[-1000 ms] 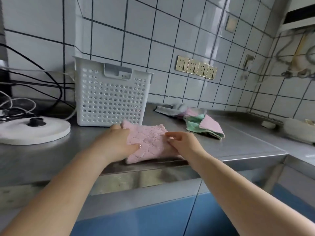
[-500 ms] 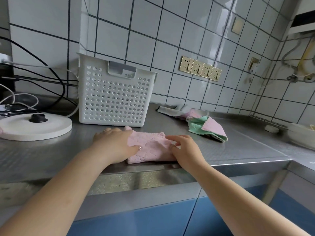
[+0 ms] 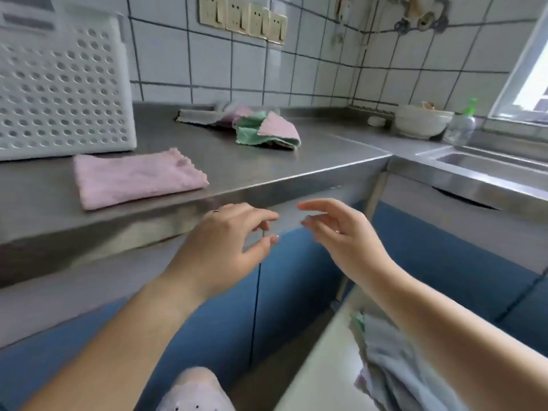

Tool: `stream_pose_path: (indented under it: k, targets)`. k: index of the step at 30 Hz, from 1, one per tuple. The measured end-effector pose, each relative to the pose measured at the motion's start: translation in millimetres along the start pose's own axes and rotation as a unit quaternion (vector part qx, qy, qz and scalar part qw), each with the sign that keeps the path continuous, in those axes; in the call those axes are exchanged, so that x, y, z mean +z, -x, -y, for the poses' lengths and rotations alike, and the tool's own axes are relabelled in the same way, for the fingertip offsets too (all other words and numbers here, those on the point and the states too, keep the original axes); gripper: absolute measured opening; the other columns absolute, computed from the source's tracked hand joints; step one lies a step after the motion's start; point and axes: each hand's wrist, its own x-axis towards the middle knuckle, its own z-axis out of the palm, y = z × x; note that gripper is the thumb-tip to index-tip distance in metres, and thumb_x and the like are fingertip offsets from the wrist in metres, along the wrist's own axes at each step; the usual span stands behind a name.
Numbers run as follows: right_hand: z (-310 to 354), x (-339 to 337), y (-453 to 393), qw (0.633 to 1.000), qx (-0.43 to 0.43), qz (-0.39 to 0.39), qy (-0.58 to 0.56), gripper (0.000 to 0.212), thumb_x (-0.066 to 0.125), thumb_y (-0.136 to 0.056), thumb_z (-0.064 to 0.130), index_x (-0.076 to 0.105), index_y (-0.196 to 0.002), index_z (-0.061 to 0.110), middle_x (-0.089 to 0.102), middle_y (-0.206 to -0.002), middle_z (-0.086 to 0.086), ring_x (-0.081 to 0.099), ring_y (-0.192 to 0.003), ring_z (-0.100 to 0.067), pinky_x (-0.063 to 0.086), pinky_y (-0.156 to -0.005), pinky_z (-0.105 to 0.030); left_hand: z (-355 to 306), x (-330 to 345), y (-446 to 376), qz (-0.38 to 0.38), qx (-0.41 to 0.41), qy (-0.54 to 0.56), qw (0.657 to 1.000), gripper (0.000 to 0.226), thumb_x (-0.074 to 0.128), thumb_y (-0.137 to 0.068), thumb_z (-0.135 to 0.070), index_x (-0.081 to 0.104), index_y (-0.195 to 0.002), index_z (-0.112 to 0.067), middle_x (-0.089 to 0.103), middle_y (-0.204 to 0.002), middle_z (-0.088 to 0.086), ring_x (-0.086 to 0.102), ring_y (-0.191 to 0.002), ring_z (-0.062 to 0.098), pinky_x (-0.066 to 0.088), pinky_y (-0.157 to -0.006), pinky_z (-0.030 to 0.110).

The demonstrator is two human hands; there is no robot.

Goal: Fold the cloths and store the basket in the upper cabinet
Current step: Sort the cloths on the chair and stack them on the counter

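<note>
Stainless steel covers the long table (image 3: 267, 161), which runs from the near left to a corner at the far right, where it meets a steel sink (image 3: 474, 161). At the far left of it stands the white perforated plastic basket (image 3: 65, 93), its wall just behind the folded pink cloth (image 3: 136, 178). That cloth lies flat near the table's front edge, its long axis running left to right along the edge, touched by nothing. Farther back, near the tiled wall, sits a loose heap of unfolded cloths, green and pink on top (image 3: 267, 132), with a greyish one spread behind it; bare steel separates the heap from the folded cloth. A white ceramic bowl (image 3: 421, 123) and a clear bottle with a green cap (image 3: 462, 126) stand far right by the sink.

Both hands hang in front of the table's edge, below its surface. The left hand (image 3: 228, 244) and right hand (image 3: 344, 232) hold nothing; the fingers (image 3: 261, 216) are loosely curved and apart.

Judging by this, the heap is the next thing to fold. It lies up and away from both hands, slightly right of the gap between them, so the right hand looks a little nearer. The reach must rise over the front edge; the steel between edge and heap gives open room for spreading a cloth.
</note>
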Motion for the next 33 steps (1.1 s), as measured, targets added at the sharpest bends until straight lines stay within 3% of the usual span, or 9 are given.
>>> stream_pose_path:
  k: [6, 12, 14, 17, 20, 22, 28, 31, 33]
  targets:
    - [-76.7, -77.9, 85.9, 0.982, 0.167, -0.075, 0.052, 0.03, 0.055, -0.09, 0.014, 0.065, -0.086, 0.042, 0.071, -0.091, 0.002, 0.066, -0.089, -0.025, 0.054, -0.082, -0.042, -46.6, 124.5, 19.7, 0.153, -0.005, 0.158, 0.975, 0.032, 0.053, -0.087, -0.044, 0.063, -0.113, -0.03, 0.061, -0.094, -0.019, 0.057, -0.09, -0.003, 0.047, -0.083, 0.022]
    - [-153.0, -114.7, 172.4, 0.936, 0.302, -0.122, 0.138, 0.018, 0.058, -0.09, 0.017, 0.064, -0.088, 0.034, 0.066, -0.091, 0.017, 0.063, -0.09, -0.005, 0.046, -0.079, -0.02, -74.0, 225.6, 47.7, 0.294, -0.035, 0.201, 0.934, 0.024, 0.058, -0.089, -0.032, 0.064, -0.111, -0.028, 0.062, -0.101, -0.016, 0.058, -0.09, -0.003, 0.047, -0.085, 0.021]
    - [-177.0, -112.1, 200.5, 0.915, 0.35, -0.094, 0.18, 0.015, 0.059, -0.089, 0.019, 0.065, -0.098, 0.029, 0.064, -0.095, 0.013, 0.061, -0.092, -0.006, 0.043, -0.077, -0.018, -79.5, 251.9, 57.5, 0.335, -0.044, 0.193, 0.921, 0.019, 0.06, -0.088, -0.028, 0.066, -0.106, -0.026, 0.064, -0.101, -0.013, 0.059, -0.09, -0.001, 0.047, -0.085, 0.021]
    - [-202.3, -102.0, 235.5, 0.891, 0.373, 0.001, 0.259, 0.036, 0.066, -0.082, 0.025, 0.058, -0.117, 0.026, 0.055, -0.11, 0.003, 0.055, -0.102, -0.012, 0.037, -0.078, -0.017, -89.9, 280.4, 69.4, 0.365, -0.053, 0.191, 0.91, 0.016, 0.063, -0.085, -0.026, 0.068, -0.099, -0.022, 0.065, -0.099, -0.008, 0.062, -0.092, 0.008, 0.048, -0.085, 0.026]
    - [-213.9, -95.1, 255.7, 0.867, 0.333, 0.086, 0.36, 0.057, 0.065, -0.075, 0.034, 0.048, -0.129, 0.026, 0.047, -0.123, -0.002, 0.047, -0.115, -0.023, 0.043, -0.086, -0.03, -104.5, 299.4, 77.0, 0.369, -0.035, 0.187, 0.91, 0.024, 0.065, -0.082, -0.027, 0.068, -0.105, -0.022, 0.063, -0.106, -0.005, 0.06, -0.099, 0.011, 0.048, -0.087, 0.028]
    - [-218.8, -93.7, 262.0, 0.863, 0.28, 0.097, 0.409, 0.057, 0.058, -0.07, 0.037, 0.052, -0.126, 0.025, 0.052, -0.123, -0.004, 0.054, -0.108, -0.029, 0.049, -0.079, -0.036, -114.7, 308.7, 80.0, 0.365, -0.023, 0.19, 0.911, 0.036, 0.067, -0.08, -0.029, 0.063, -0.115, -0.024, 0.058, -0.115, -0.005, 0.055, -0.108, 0.012, 0.045, -0.093, 0.028]
    - [-210.7, -97.0, 247.8, 0.904, 0.243, -0.072, 0.343, 0.032, 0.041, -0.082, 0.04, 0.067, -0.091, 0.023, 0.062, -0.086, 0.005, 0.058, -0.079, -0.015, 0.042, -0.062, -0.029, -141.4, 318.8, 74.6, 0.316, -0.007, 0.185, 0.93, 0.062, 0.066, -0.079, -0.037, 0.045, -0.136, -0.026, 0.042, -0.136, -0.005, 0.04, -0.127, 0.016, 0.033, -0.105, 0.03]
    - [-202.1, -105.5, 233.0, 0.921, 0.209, -0.108, 0.311, 0.014, 0.055, -0.09, 0.03, 0.065, -0.086, 0.02, 0.058, -0.077, 0.007, 0.055, -0.073, -0.014, 0.044, -0.063, -0.032, -150.6, 312.4, 61.8, 0.256, -0.015, 0.216, 0.942, 0.052, 0.061, -0.08, -0.042, 0.051, -0.129, -0.025, 0.049, -0.129, -0.004, 0.045, -0.121, 0.017, 0.038, -0.1, 0.034]
    - [-194.9, -113.7, 223.1, 0.929, 0.188, -0.119, 0.296, 0.022, 0.052, -0.091, 0.038, 0.065, -0.087, 0.019, 0.059, -0.077, 0.01, 0.055, -0.072, -0.013, 0.045, -0.063, -0.031, -153.3, 304.4, 50.0, 0.207, -0.005, 0.251, 0.946, 0.038, 0.052, -0.081, -0.036, 0.06, -0.116, -0.024, 0.057, -0.114, -0.006, 0.053, -0.109, 0.016, 0.044, -0.092, 0.039]
